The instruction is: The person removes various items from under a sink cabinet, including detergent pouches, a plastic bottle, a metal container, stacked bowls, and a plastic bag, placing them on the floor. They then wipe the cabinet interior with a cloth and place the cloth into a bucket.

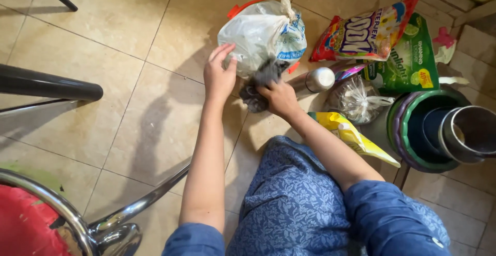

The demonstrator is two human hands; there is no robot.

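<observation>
Fingers of right hand (279,98) hidden in grey cloth (261,83), grip closed; left hand (219,75) flat on bag (261,34).

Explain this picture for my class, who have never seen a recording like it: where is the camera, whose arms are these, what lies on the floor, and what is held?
There is one picture, from a camera worn on a person's head, looking down at their own arms and blue patterned clothing.

The left hand rests flat against a knotted white plastic bag on the beige tiled floor. The right hand grips a crumpled dark grey cloth pressed against that bag.

Nearby lie a shiny metal flask, a red snack packet, a green detergent pouch, a clear tied bag, a yellow pouch and stacked round tubs. Chrome chair legs stand on the left.
</observation>
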